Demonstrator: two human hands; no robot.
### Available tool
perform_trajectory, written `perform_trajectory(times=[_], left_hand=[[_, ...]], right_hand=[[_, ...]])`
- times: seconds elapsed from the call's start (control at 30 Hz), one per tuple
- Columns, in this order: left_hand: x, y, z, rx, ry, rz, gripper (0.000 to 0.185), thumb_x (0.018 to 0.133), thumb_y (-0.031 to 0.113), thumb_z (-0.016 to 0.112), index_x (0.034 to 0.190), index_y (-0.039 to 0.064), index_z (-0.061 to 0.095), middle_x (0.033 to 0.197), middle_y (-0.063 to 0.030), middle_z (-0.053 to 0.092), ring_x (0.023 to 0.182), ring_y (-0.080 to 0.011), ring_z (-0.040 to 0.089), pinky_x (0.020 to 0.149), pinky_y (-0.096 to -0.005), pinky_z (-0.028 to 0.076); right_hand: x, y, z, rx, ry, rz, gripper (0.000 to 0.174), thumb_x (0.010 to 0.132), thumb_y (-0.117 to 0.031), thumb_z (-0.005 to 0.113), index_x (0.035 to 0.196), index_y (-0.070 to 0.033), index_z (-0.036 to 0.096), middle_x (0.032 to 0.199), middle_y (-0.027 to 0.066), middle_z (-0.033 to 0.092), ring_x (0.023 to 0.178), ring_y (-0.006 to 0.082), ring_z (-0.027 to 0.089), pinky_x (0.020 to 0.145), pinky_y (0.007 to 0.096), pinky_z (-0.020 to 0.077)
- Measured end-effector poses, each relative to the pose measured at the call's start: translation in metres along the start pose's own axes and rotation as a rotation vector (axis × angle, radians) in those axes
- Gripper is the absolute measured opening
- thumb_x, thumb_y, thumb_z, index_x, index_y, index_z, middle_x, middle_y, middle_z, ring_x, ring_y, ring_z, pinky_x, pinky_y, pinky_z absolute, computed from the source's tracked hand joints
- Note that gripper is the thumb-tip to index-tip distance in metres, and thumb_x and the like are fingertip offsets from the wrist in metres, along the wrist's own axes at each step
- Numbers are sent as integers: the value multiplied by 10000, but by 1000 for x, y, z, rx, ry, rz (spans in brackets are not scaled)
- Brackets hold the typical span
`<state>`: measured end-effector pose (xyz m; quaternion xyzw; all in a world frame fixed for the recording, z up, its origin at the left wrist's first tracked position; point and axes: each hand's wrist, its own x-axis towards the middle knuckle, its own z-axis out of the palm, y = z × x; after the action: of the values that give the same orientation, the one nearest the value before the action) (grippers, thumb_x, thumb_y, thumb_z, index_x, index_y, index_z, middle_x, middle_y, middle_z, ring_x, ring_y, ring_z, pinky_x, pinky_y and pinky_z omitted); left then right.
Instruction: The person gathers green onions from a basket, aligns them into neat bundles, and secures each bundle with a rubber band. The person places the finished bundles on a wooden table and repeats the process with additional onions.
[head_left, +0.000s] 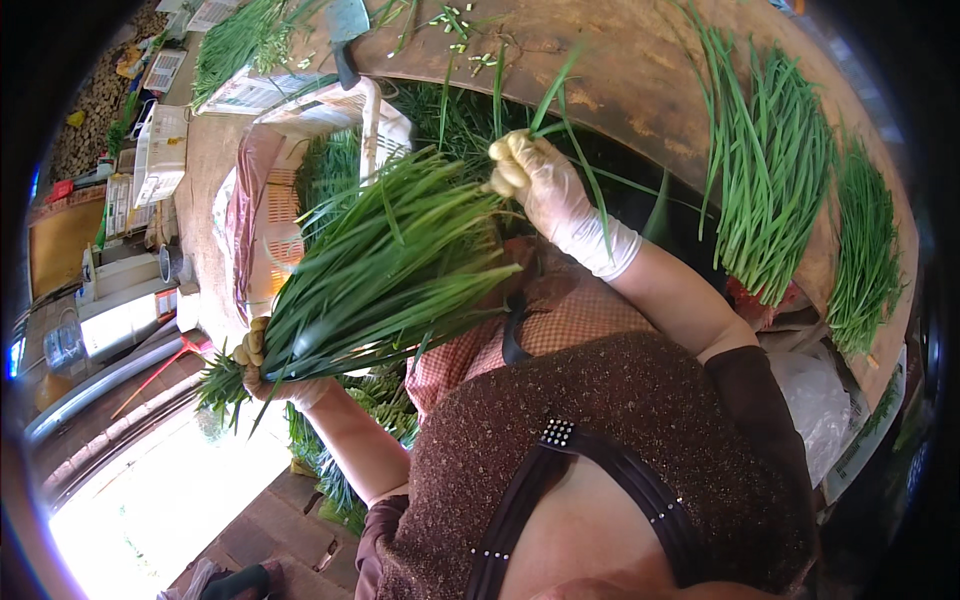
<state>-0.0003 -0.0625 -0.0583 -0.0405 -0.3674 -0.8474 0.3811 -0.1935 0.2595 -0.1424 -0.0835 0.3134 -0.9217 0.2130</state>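
My left hand (259, 367), in a pale glove, is closed around the leafy end of a large bunch of garlic chives (390, 255). The bunch lies slantwise in front of my chest, its pale stem ends fanned out to the right. A thin whitish glove covers my right hand (536, 176), whose fingers are curled on a few loose chive blades (559, 97) just beyond the stem ends. Some blades trail down past the wrist. My palms and the gripped parts are mostly hidden.
A wooden table (615, 45) curves around, bearing sorted chive bundles (772, 157) at right and a cleaver (346, 37) at the far edge. Left of it stands a plastic crate (281, 202) with greens inside. More chives (330, 457) lie low beside my left arm.
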Motion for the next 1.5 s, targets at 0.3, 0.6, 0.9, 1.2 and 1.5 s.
perform_trajectory(times=[0.3, 0.6, 0.9, 1.2, 1.5], left_hand=[[1, 1, 40, -154, -223, 68, 180, 705, 122, 558, 717, 180, 388, 592, 53, 383, 640, -106, 421, 947, -377, 401], [-17, 14, 89, -5, -409, -28, 329, 772, 156, 664, 580, 199, 401, 459, 57, 427, 575, -106, 457, 725, -318, 335], [-4, 20, 92, 50, -828, -159, 305, 887, 166, 573, 587, 134, 525, 530, 1, 527, 596, -137, 533, 704, -303, 374], [11, 4, 115, -144, -1245, -201, 136, 877, 84, 588, 777, 29, 662, 722, -71, 652, 808, -216, 639, 731, -340, 522], [17, -17, 120, -319, -1331, -236, 94, 864, 64, 625, 814, -10, 655, 921, -134, 608, 875, -251, 645, 697, -367, 561]], right_hand=[[1, -1, -41, -396, 148, 323, 476, 938, -436, 567, 1165, -21, 512, 748, -20, 440, 693, 119, 460, 704, 298, 444], [0, 24, -3, -715, -118, 225, 489, 913, -161, 635, 1351, -50, 447, 1173, 64, 555, 1041, 141, 518, 954, 282, 419], [0, 21, -39, -677, -199, 238, 220, 964, -171, 550, 1113, -37, 640, 991, 32, 636, 878, 105, 576, 830, 240, 478], [13, -71, 10, -2270, -560, 136, 294, 920, -318, 521, 1063, -90, 639, 923, 184, 666, 897, 318, 659, 766, 405, 537], [-19, -13, 123, -795, -1342, 117, 1200, 583, -464, 863, 1490, -36, 204, 1438, 244, 366, 1331, 341, 374, 1130, 415, 262]])
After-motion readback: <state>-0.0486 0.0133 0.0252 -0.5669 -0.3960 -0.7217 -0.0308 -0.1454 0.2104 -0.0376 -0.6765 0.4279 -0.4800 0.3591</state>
